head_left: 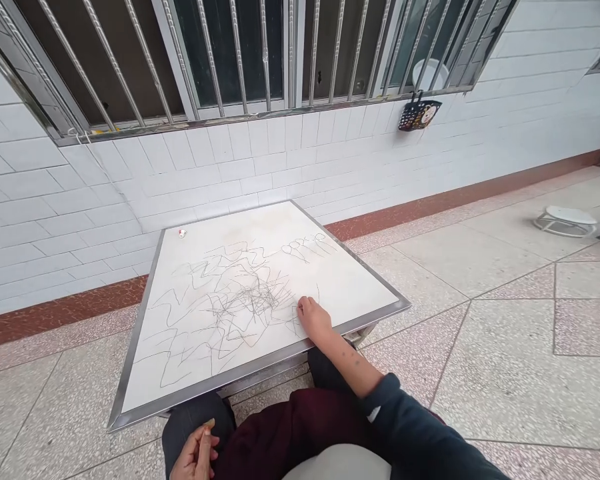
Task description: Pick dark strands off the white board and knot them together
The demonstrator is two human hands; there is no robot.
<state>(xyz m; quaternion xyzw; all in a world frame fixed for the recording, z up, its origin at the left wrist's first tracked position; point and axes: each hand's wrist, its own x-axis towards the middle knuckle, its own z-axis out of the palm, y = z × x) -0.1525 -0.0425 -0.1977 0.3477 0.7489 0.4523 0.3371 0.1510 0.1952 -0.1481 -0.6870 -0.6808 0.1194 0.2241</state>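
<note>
Squiggly dark strands (255, 297) across a white tabletop (365, 293)
Look light and springy (could be drawn lines, honestly); if loose, I'd pinch an end, though the tangle's in the way. Right hand (314, 320) curled beside them, can't tell if gripping; left hand (194, 457) pinches a tan scrap (209, 423). Tiny white thing (182, 233), far left corner.

Dark navy sleeve (420, 427), maroon garment (267, 433)

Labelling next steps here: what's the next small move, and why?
Probably pinch one of the thin dark strands with the right hand: it's low over the white tabletop, close beside several. I can't tell whether it holds one.
</note>
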